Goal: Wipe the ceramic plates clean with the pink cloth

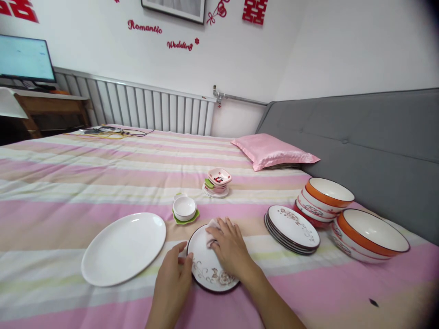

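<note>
A round white plate [212,273] with a dark rim and a brown floral pattern lies flat on the striped bedspread, right in front of me. My left hand [175,269] grips its left edge, thumb at the rim. Spread over the plate's upper part, my right hand [228,242] presses a crumpled white cloth or tissue [211,232] against its surface. To the left sits a large white oval platter [125,249]. Several matching floral plates [291,226] are stacked on the right.
Small white bowls [185,208] on a green leaf-shaped dish and stacked small pink dishes [219,177] stand beyond the plate. Orange-rimmed bowls [372,235] are at right. Farther off are a pink pillow [274,151], cables [113,131], a radiator [147,105] and a grey headboard [360,128].
</note>
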Motion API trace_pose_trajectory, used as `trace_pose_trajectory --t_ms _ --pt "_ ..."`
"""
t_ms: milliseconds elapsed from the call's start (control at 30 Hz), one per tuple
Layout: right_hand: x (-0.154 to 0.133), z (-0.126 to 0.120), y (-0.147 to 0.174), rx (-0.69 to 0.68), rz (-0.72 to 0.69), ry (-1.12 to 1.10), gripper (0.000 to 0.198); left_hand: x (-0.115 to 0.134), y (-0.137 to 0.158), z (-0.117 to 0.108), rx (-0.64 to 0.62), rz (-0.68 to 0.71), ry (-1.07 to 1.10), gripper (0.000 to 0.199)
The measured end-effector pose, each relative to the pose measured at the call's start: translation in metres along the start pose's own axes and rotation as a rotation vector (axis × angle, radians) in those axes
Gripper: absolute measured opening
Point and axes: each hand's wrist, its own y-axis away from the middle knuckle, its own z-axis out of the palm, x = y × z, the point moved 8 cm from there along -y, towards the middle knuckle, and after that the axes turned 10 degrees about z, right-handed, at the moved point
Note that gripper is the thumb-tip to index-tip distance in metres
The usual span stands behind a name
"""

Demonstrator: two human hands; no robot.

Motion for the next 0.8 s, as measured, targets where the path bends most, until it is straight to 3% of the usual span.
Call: trace_pose_trajectory --t_ms 200,400,633,800 --pt "0.018 -0.016 0.001 0.058 0.141 0.033 0.035 0.0 0.001 -0.001 0.012 0.0 -0.011 0.051" --pt "0.033 -0.035 0.01 -0.069 0.32 0.064 0.031 -0.003 0.0 0.0 0.013 0.011 -0.015 0.051" --pt "0.041 -0.042 0.015 -0.159 0.365 0.119 0.036 -0.007 -0.001 0.002 0.023 0.009 -0.01 0.05" --pt "0.047 -0.04 0.012 -0.169 0.371 0.116 0.042 -0.024 -0.002 0.016 -0.055 -0.059 0.174 0.053"
